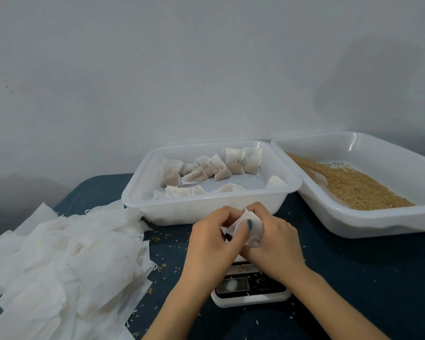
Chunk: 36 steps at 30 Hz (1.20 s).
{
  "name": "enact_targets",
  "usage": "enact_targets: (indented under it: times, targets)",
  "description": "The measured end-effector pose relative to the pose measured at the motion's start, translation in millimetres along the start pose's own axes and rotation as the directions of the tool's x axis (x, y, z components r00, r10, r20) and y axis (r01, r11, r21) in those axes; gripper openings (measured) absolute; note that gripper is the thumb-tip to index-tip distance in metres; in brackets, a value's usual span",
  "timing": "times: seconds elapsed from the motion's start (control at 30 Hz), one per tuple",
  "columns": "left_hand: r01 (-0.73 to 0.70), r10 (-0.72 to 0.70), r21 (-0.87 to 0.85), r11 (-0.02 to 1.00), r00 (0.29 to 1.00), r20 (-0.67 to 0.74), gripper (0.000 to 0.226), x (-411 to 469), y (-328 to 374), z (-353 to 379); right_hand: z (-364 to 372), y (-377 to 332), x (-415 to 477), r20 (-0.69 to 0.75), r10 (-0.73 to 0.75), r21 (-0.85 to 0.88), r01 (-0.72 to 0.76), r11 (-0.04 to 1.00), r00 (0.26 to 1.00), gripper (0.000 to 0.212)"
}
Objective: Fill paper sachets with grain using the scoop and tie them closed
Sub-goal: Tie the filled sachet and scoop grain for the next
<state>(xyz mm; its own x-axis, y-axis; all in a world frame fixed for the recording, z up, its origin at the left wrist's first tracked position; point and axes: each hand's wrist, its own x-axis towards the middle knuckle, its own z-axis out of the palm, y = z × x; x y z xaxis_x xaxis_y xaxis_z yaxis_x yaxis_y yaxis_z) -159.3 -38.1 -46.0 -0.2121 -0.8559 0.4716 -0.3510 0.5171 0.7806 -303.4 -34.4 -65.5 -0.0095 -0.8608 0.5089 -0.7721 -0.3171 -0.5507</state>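
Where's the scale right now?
In the head view, the scale sits low centre, partly under the left hand and right hand, which hold a sachet, nearer than the tray of filled sachets, right of the empty sachet pile.

Glossy white plastic trays (275, 202) sit on matt cloth (353, 266); thin paper sachets (59, 253).

I can read nothing for certain on my feed. The only lettering I find is a small white mark on the black front panel of the scale (252, 294), just right of its display (233, 284). It is too blurred to spell out. The display itself is washed out by glare, so I get no reading from it.
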Motion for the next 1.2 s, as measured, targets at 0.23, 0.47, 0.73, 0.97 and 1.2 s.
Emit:
enact_targets:
  times: [0.23, 0.47, 0.73, 0.97, 1.2]
  targets:
    - [0.090, -0.105, -0.177, 0.980, 0.991, -0.078, 0.014, 13, -11, -11, 0, 9, 0, 0.057, 0.012, 0.465, -0.037, 0.884, 0.998, 0.042]
    - [0.179, -0.171, 0.044, 0.983, 0.975, -0.145, 0.011, 12, -29, -14, 1, 31, 4, -0.093, 0.235, 0.356, -0.188, 0.915, 0.968, 0.029]
    - [0.287, -0.255, 0.160, 0.944, 0.947, -0.195, 0.016, 8, -43, -21, 4, 35, 1, -0.086, 0.270, 0.314, -0.231, 0.921, 0.959, 0.033]
    - [0.316, -0.272, 0.190, 0.930, 0.935, -0.227, 0.023, 7, -45, -27, 2, 35, 1, -0.082, 0.269, 0.315, -0.231, 0.920, 0.960, 0.036]
    - [0.308, -0.244, 0.267, 0.913, 0.938, -0.245, 0.022, 6, -42, -29, 3, 32, 1, -0.082, 0.273, 0.352, -0.228, 0.908, 0.959, 0.039]
